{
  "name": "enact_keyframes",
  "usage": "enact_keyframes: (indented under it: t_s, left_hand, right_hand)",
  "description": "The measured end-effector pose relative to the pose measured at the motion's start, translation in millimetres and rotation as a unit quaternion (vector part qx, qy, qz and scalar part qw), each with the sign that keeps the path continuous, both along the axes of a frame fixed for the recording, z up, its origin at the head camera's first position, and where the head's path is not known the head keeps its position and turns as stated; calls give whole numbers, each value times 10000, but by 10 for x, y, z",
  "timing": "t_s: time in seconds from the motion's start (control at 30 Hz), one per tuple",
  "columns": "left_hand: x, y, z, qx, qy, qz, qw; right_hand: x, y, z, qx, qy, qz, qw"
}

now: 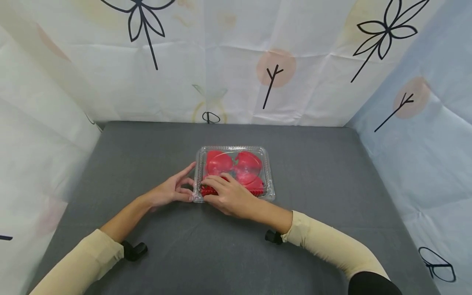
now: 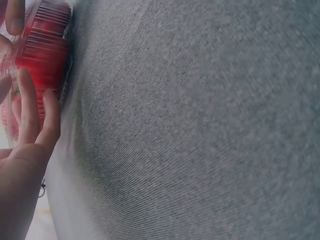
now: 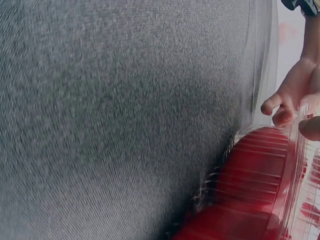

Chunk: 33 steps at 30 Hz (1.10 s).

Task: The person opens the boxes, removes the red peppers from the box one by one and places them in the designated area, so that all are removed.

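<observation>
A clear plastic clamshell box (image 1: pixel 271 186) lies on the grey table, its lid over several red, round, tomato-like fruits (image 1: pixel 248 162) with bits of green. My left hand (image 1: pixel 173 190) is at the box's left side, index finger stretched along the rim and the other fingers loosely bent beside it. In the left wrist view, fingers (image 2: pixel 31 107) of that hand extend along the ribbed side wall. My right hand (image 1: pixel 230 196) reaches over the front left part of the lid, its fingers resting on the plastic and its thumb near the front left corner.
Grey cloth covers the table (image 1: pixel 317 172) around the box. White printed fabric (image 1: pixel 236 73) hangs behind the table and along both sides. Black bands (image 1: pixel 134 250) sit at both wrists, by the cream sleeves (image 1: pixel 328 235).
</observation>
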State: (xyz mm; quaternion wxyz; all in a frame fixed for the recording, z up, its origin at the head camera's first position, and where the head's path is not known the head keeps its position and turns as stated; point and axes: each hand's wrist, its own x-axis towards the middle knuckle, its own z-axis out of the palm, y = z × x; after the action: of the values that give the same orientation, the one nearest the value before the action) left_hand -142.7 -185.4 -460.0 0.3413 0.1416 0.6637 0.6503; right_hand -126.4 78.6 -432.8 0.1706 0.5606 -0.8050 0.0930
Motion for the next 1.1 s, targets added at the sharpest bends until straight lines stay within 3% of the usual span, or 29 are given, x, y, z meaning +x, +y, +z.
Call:
enact_keyframes:
  t_s: [0.27, 0.87, 1.1]
  left_hand:
    - [10, 30, -3, 323, -109, 63, 9994]
    - [43, 60, -21, 374, -158, 88, 9991]
    - [62, 71, -20, 517, -194, 49, 9985]
  right_hand:
    - [24, -32, -10, -70, -72, -174, 9998]
    - [45, -106, -66, -22, 353, -163, 9992]
    - [55, -111, -88, -43, 246, -207, 9995]
